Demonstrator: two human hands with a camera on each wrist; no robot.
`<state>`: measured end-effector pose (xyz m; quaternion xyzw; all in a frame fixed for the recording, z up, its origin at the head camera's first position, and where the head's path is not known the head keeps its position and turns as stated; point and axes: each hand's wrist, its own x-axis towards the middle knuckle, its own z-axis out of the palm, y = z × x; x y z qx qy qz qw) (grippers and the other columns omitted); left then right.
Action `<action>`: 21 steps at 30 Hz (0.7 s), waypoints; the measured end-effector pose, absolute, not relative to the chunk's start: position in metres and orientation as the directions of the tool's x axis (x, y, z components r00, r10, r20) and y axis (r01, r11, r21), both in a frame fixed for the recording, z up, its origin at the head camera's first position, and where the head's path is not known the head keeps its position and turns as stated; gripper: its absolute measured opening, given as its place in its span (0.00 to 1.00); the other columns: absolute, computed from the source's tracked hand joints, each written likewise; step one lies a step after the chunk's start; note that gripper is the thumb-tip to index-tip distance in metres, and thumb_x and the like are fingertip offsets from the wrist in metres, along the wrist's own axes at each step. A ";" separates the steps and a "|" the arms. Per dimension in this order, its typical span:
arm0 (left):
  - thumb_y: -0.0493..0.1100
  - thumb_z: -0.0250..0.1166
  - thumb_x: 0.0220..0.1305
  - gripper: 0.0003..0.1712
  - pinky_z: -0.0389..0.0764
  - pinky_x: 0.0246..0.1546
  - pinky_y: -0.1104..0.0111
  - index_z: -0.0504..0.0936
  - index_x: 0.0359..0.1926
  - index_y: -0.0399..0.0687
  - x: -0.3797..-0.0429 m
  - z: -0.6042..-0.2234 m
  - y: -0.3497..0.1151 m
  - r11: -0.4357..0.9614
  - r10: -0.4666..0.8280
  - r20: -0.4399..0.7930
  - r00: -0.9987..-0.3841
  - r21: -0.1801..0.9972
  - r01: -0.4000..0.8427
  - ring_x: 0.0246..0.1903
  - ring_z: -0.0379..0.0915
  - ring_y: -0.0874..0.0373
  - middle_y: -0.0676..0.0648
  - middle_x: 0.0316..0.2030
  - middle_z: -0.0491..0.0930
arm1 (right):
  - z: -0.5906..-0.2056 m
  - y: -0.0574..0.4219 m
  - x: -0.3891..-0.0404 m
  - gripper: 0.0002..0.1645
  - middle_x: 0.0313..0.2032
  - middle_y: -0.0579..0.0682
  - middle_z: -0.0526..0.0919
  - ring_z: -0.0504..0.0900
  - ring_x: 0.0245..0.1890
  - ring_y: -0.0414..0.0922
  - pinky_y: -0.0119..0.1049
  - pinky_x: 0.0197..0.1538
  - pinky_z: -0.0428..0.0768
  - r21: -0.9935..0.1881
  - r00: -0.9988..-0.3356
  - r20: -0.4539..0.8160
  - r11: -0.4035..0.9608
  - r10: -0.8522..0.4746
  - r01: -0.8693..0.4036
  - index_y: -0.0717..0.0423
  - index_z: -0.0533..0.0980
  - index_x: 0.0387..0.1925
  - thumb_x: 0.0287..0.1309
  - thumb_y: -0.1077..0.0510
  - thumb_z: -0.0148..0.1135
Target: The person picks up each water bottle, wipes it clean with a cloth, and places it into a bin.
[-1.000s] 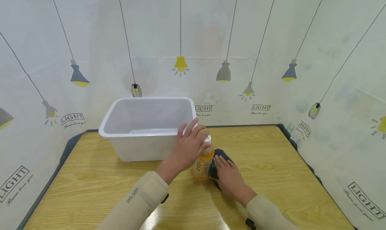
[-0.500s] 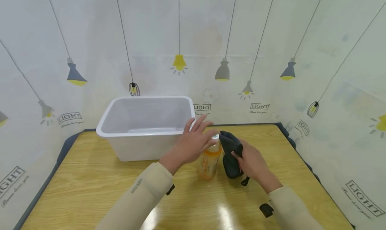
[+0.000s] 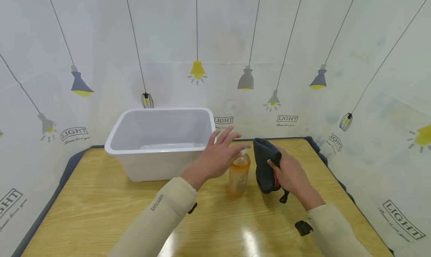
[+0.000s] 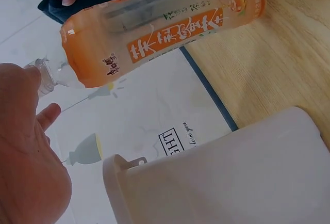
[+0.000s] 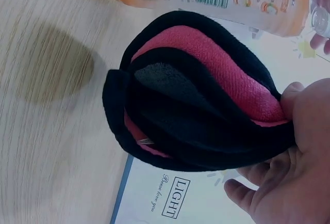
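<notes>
My left hand (image 3: 213,158) pinches the top of a clear plastic bottle (image 3: 239,176) between thumb and index finger, the other fingers raised. The bottle holds an orange drink and has an orange label; in the left wrist view its printed side (image 4: 175,33) shows. Whether its base touches the table I cannot tell. To its right, my right hand (image 3: 293,173) grips a folded dark cloth (image 3: 265,163) by its edge, held above the table. In the right wrist view the cloth (image 5: 170,90) bulges open, showing a pink fleecy side and black edging.
A white plastic tub (image 3: 161,165) stands at the back left of the wooden table (image 3: 111,212), just left of the bottle. Behind the table hangs a pale cloth backdrop (image 3: 222,36) printed with lamps.
My right hand, which lay flat over the cloth, now grips it and has lifted it up and to the right. My left hand and the bottle have moved right.
</notes>
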<state>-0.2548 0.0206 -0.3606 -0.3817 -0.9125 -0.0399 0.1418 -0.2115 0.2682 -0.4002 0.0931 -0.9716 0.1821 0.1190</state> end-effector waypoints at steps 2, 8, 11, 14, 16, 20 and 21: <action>0.58 0.37 0.70 0.23 0.41 0.67 0.50 0.55 0.65 0.80 -0.254 -0.361 0.020 0.703 0.688 0.284 -0.667 -0.036 0.710 0.71 0.29 0.52 0.55 0.67 0.53 | -0.400 0.268 -0.211 0.32 0.59 0.62 0.68 0.75 0.52 0.59 0.54 0.52 0.72 -0.334 -0.954 0.265 0.915 -0.138 -0.225 0.60 0.57 0.65 0.66 0.48 0.47; 0.59 0.35 0.70 0.25 0.43 0.67 0.50 0.44 0.66 0.85 -0.252 -0.361 0.023 0.702 0.696 0.271 -0.666 -0.060 0.709 0.71 0.30 0.52 0.55 0.68 0.50 | -0.398 0.266 -0.212 0.31 0.58 0.61 0.70 0.75 0.52 0.58 0.54 0.52 0.72 -0.353 -0.954 0.264 0.906 -0.142 -0.232 0.58 0.57 0.65 0.66 0.47 0.46; 0.60 0.35 0.70 0.25 0.44 0.67 0.51 0.45 0.66 0.84 -0.251 -0.361 0.026 0.690 0.703 0.288 -0.650 -0.056 0.721 0.71 0.33 0.52 0.55 0.67 0.53 | -0.396 0.267 -0.210 0.31 0.56 0.61 0.72 0.76 0.51 0.58 0.54 0.51 0.73 -0.367 -0.953 0.271 0.901 -0.136 -0.232 0.58 0.57 0.65 0.67 0.47 0.45; 0.61 0.36 0.69 0.23 0.45 0.66 0.51 0.54 0.65 0.82 -0.251 -0.362 0.030 0.677 0.702 0.328 -0.632 -0.033 0.735 0.71 0.37 0.52 0.55 0.65 0.57 | -0.392 0.266 -0.208 0.31 0.55 0.62 0.73 0.76 0.51 0.58 0.55 0.51 0.73 -0.375 -0.948 0.288 0.894 -0.138 -0.245 0.59 0.57 0.65 0.67 0.47 0.45; 0.62 0.38 0.69 0.22 0.46 0.66 0.51 0.60 0.62 0.80 -0.252 -0.362 0.032 0.676 0.693 0.360 -0.625 -0.024 0.736 0.71 0.38 0.52 0.55 0.64 0.59 | -0.390 0.264 -0.208 0.31 0.55 0.61 0.73 0.76 0.51 0.58 0.54 0.51 0.73 -0.373 -0.940 0.303 0.889 -0.155 -0.267 0.58 0.58 0.65 0.66 0.47 0.45; 0.61 0.43 0.68 0.19 0.48 0.65 0.52 0.68 0.57 0.78 -0.253 -0.363 0.032 0.671 0.681 0.421 -0.599 -0.030 0.741 0.70 0.40 0.52 0.55 0.62 0.63 | -0.384 0.258 -0.207 0.30 0.56 0.57 0.73 0.75 0.52 0.56 0.53 0.53 0.72 -0.372 -0.924 0.333 0.874 -0.190 -0.314 0.55 0.59 0.65 0.66 0.47 0.46; 0.61 0.43 0.67 0.19 0.49 0.65 0.52 0.67 0.58 0.78 -0.253 -0.364 0.033 0.669 0.680 0.429 -0.595 -0.033 0.742 0.70 0.41 0.52 0.55 0.62 0.63 | -0.384 0.257 -0.207 0.30 0.56 0.57 0.73 0.75 0.53 0.55 0.53 0.53 0.72 -0.371 -0.921 0.338 0.872 -0.194 -0.320 0.54 0.59 0.65 0.66 0.47 0.47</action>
